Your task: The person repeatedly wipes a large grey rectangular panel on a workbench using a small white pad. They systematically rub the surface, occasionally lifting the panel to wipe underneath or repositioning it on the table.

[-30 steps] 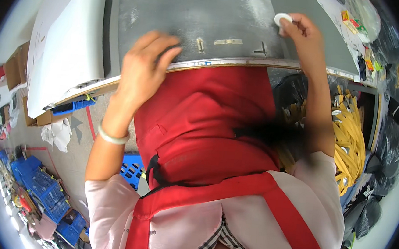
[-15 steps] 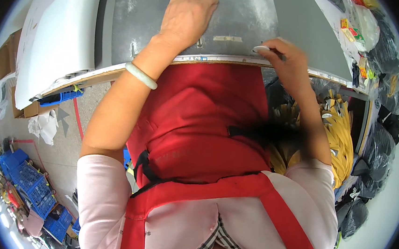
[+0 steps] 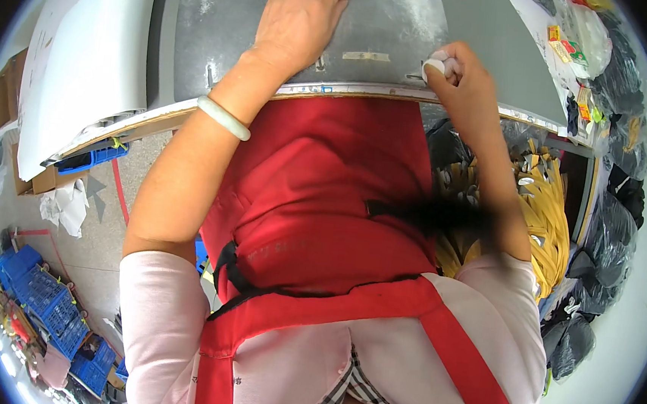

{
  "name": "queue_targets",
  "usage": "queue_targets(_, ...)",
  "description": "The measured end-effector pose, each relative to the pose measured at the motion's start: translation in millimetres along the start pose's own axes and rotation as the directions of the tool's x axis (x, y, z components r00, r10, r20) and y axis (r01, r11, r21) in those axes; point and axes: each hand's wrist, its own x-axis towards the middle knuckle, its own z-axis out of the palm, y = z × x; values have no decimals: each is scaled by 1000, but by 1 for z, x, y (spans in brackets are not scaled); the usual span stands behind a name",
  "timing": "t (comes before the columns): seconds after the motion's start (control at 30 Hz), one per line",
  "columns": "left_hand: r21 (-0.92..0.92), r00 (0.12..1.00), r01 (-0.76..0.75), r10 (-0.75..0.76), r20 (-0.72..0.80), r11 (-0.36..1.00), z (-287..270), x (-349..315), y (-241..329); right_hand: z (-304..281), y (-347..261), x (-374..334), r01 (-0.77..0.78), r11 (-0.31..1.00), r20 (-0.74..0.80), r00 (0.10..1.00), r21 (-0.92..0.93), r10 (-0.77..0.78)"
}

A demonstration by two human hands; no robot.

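On the dark grey board, my left hand lies palm down, its fingers toward the far edge of the view. A pale bangle circles that wrist. My right hand, near the board's front right corner, pinches a small rounded white piece that looks like tailor's chalk. Just left of its fingertips is a short slot in the board. Another slot and a strip of beige tape lie between my hands. White powdery smudges mark the board.
Grey sheet material extends under the board to the right. A large white roll stands at the left of the table. Small packets lie at the right, beside black bags. Yellow strips hang below the table; blue crates stand lower left.
My right hand has risen slightly away from the front edge, and the white piece has turned in its fingers. My left hand stays in place on the board.
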Motion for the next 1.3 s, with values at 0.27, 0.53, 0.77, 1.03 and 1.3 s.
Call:
queue_targets(0.27,-1,993,37,-37,113,999,5,-1,-8,-25,-13,47,-63,973,59,997,222,51)
queue_targets(0.53,115,984,90,-106,140,989,9,-3,-5,-9,2,155,295,940,-165,932,-171,-322)
queue_targets(0.77,104,980,114,-129,152,988,6,-4,-4,6,-9,187,298,900,-14,948,-319,-319)
queue_targets(1.03,89,983,129,-139,121,988,11,-6,-4,-6,-11,190,130,969,-94,984,-210,-152)
queue_targets(1.3,82,975,130,-143,173,988,13,-7,-7,-6,-4,206,91,976,11,996,-200,-91)
